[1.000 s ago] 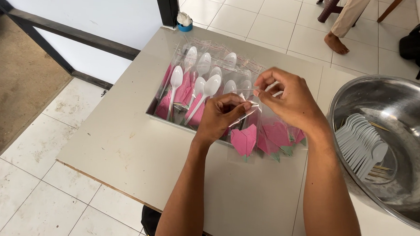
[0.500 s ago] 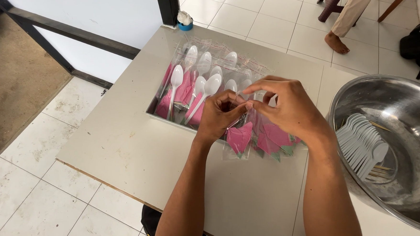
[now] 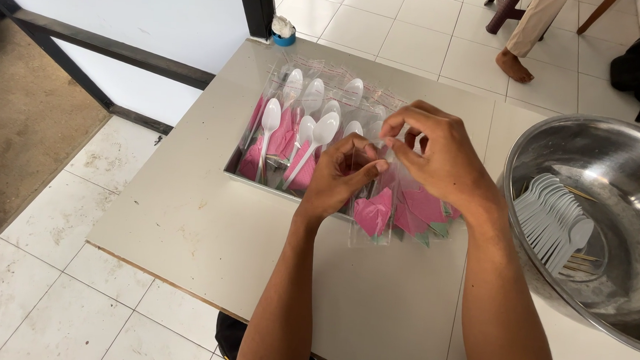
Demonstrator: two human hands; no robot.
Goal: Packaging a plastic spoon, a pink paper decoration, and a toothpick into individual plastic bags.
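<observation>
Your left hand [image 3: 342, 177] and right hand [image 3: 438, 153] meet over the near edge of the tray [image 3: 241, 174], both pinching the top of one clear bag [image 3: 377, 205]. Your left thumb and fingers clamp the bag's mouth from the left; your right fingertips press the same strip from the right, the rest of that hand arched above it with the knuckles up. Both hands are grasping the bag, neither is free.

Over the last second your right hand has slid in along the mouth toward the left, and the bag has dropped a little lower against the tray's near edge. By the look of it the seal is being pressed shut, and most of the strip is now under your fingers.

The bag hangs down from your fingers, a folded pink napkin [image 3: 374, 210] showing at its bottom, just past the tray's near edge over the table [image 3: 186, 224]. I cannot tell whether a spoon is inside.

Both forearms come up from the table's near edge and angle inward, wrists close together.

Behind your hands the tray holds filled bags with white spoons [image 3: 315, 136]. At the table's right edge stands a steel bowl [image 3: 620, 305] of loose spoons [image 3: 555, 221].
</observation>
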